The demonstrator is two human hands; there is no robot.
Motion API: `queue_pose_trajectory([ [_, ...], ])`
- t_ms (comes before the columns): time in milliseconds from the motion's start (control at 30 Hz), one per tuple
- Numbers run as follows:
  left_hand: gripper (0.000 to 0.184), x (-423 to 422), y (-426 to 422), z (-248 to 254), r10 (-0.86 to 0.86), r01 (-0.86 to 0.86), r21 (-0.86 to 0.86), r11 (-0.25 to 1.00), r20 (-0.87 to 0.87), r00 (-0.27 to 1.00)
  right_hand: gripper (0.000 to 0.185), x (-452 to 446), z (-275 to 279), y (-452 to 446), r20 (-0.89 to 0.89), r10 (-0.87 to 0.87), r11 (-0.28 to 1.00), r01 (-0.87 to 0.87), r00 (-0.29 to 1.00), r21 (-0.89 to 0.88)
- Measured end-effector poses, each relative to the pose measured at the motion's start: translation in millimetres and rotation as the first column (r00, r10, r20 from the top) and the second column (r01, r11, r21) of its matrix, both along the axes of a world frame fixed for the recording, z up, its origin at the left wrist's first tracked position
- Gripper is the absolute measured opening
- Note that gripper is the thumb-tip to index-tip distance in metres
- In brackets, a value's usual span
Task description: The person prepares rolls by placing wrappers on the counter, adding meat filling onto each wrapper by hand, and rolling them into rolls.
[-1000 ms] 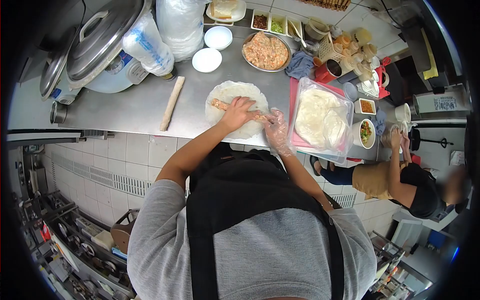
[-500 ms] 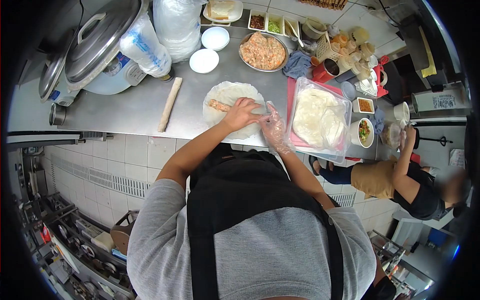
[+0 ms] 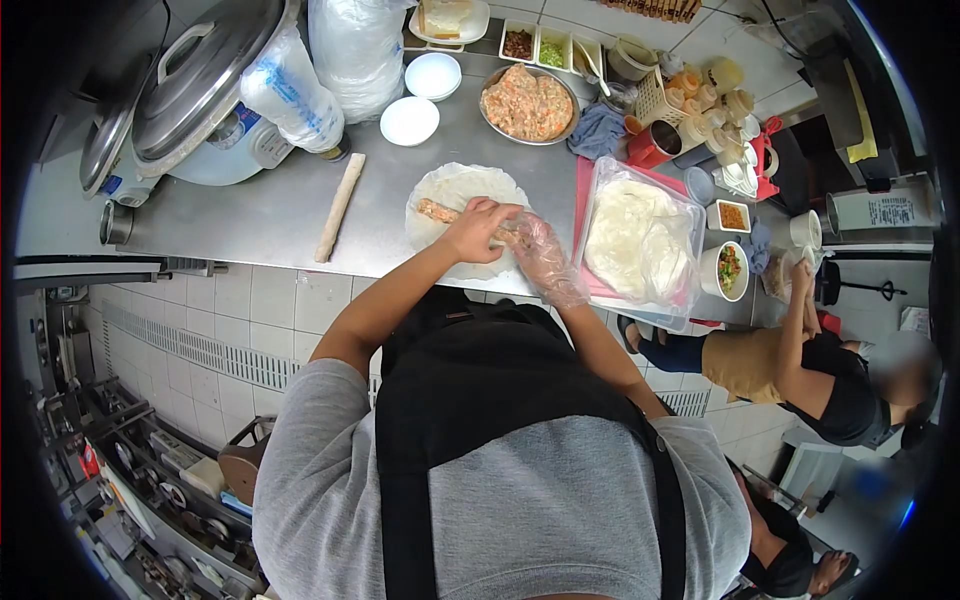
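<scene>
A round pale wrapper (image 3: 437, 186) lies flat on the steel counter, with a strip of orange-flecked filling (image 3: 436, 210) across it. My bare left hand (image 3: 480, 230) rests over the middle of the strip, its fingers bent and close to my right hand. My right hand (image 3: 545, 262), in a clear plastic glove, touches the strip's right end at the wrapper's right side; its fingers are bent over the filling. Behind the wrapper stands a metal bowl of the same filling (image 3: 528, 103). To the right, a clear tray holds a stack of pale wrappers (image 3: 628, 235).
A rolling pin (image 3: 341, 208) lies on the left of the counter (image 3: 240, 225). Two white bowls (image 3: 409, 121), a large lidded pot (image 3: 205, 90), a blue cloth (image 3: 597, 130) and a red container (image 3: 655, 144) stand farther back. A co-worker (image 3: 800, 365) is at the right.
My gloved right hand has turned inward over the filling's right end, closer to my left hand. The co-worker's arms have shifted, and another person shows at the lower right.
</scene>
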State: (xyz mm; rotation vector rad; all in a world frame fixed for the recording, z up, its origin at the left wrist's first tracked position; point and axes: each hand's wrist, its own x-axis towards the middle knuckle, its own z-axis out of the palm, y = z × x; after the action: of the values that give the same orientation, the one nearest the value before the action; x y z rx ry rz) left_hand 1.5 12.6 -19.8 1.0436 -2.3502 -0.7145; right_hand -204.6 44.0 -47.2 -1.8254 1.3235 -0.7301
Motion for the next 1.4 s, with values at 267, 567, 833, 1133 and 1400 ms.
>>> queue_pose_trajectory([
  [267,0.067,-19,-1,-12,-0.054,0.058,0.105,0.993,-0.046,0.997,0.044,-4,10,18,-0.065,-0.195,0.95,0.172,0.979,-0.259],
  [567,0.061,-27,-7,-10,-0.089,0.096,0.111,0.989,-0.067,0.994,0.018,-7,19,12,-0.232,-0.041,0.878,-0.075,0.972,-0.472],
  [833,0.071,-26,-5,-8,-0.065,0.068,0.178,0.982,-0.025,0.998,0.033,-18,71,-43,-0.89,-0.236,0.864,-0.336,0.391,-0.376],
  [1133,0.065,-8,2,-2,0.067,-0.066,0.06,0.996,-0.016,0.998,0.034,25,129,-160,-0.156,-0.253,0.798,0.115,0.955,-0.591],
  [1400,0.016,-7,4,-7,0.093,-0.11,-0.149,0.983,-0.118,0.989,0.028,-4,73,-99,-0.21,-0.168,0.808,0.013,0.963,-0.589],
])
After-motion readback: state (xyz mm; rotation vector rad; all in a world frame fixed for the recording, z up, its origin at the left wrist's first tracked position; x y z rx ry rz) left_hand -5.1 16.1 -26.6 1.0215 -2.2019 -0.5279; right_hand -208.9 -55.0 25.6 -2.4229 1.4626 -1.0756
